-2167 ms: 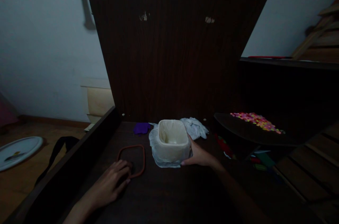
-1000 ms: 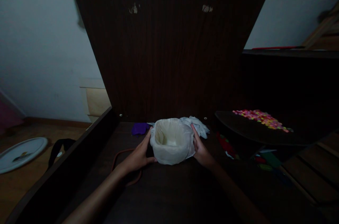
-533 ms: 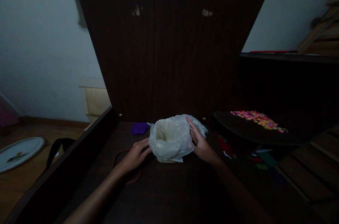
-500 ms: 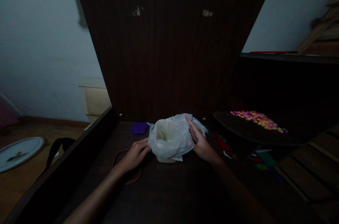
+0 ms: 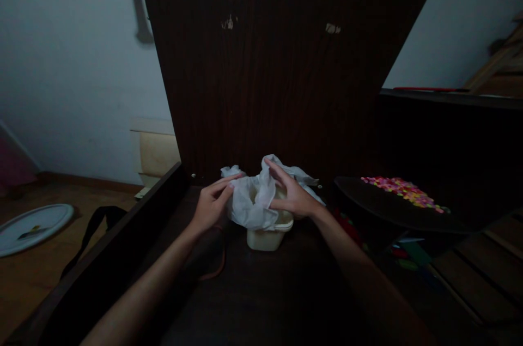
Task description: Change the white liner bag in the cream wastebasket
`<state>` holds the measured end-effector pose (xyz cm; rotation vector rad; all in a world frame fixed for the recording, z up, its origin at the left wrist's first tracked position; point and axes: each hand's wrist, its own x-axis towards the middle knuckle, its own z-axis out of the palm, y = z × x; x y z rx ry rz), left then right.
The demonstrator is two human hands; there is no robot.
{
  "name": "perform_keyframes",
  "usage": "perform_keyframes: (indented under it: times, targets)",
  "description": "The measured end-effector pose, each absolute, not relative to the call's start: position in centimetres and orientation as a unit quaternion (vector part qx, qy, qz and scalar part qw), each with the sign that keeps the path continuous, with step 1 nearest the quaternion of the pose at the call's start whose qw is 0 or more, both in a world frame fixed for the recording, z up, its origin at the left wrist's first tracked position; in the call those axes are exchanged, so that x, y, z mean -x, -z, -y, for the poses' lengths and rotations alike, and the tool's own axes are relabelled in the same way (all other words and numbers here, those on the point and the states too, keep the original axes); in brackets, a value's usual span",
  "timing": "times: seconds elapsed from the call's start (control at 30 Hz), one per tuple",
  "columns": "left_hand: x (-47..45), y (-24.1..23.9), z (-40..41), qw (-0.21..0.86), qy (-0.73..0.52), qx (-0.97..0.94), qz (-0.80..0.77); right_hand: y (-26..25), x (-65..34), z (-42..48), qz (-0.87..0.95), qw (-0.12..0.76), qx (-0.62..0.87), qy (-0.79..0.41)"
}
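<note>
A cream plastic tub (image 5: 265, 237) stands on the dark wooden surface (image 5: 265, 302), with a thin white plastic sheet (image 5: 249, 204) gathered up over its mouth. My left hand (image 5: 212, 201) pinches the sheet's left side, fingers closed on it. My right hand (image 5: 288, 193) holds the sheet's right side above the tub's rim, fingers pressed on the plastic. A brown rubber ring (image 5: 218, 267) lies under my left wrist, mostly hidden.
A tall dark board (image 5: 278, 73) rises right behind the tub. A dark shelf (image 5: 388, 210) at the right carries several small coloured pieces (image 5: 402, 188). Crumpled white plastic (image 5: 308, 185) lies behind the tub. On the floor at left lie a white plate (image 5: 35, 223) and a black strap (image 5: 92, 229).
Both hands have lifted the plastic sheet from around the tub's sides and drawn it together over the mouth. The tub's lower wall now shows bare.
</note>
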<state>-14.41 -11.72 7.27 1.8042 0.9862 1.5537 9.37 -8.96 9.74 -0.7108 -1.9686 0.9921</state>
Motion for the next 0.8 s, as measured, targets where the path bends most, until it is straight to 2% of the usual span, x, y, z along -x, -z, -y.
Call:
perform_keyframes:
  times: [0.1,0.23,0.33,0.43,0.57,0.73,0.8]
  targets:
    - [12.5,-9.3,11.1,0.272,-0.615,-0.671,-0.312,-9.6,-7.0,8.1,0.800,0.390,0.299,-0.345]
    - [10.5,-11.0,10.8,0.266,-0.627,-0.700,-0.215,-10.3,-5.1,7.2,0.780,0.471,0.309,-0.272]
    - [10.3,-11.4,11.1,0.183,-0.633,-0.724,-0.205,-11.9,-5.0,7.1,0.709,0.565,0.315,-0.280]
    - [10.6,-11.1,11.3,0.076,-0.571,-0.781,-0.241,-13.4,-4.8,7.8,0.635,0.623,0.307,-0.339]
    - [10.7,-10.0,10.9,0.016,-0.507,-0.830,-0.233,-14.2,-3.6,9.5,0.605,0.601,0.312,-0.420]
    - [12.3,-10.0,10.0,-0.074,-0.553,-0.797,-0.229,-14.5,-3.7,10.9,0.638,0.518,0.277,-0.499]
    - [13.5,-10.5,9.9,-0.083,-0.592,-0.762,-0.251,-14.4,-4.4,10.8,0.640,0.522,0.274,-0.493]
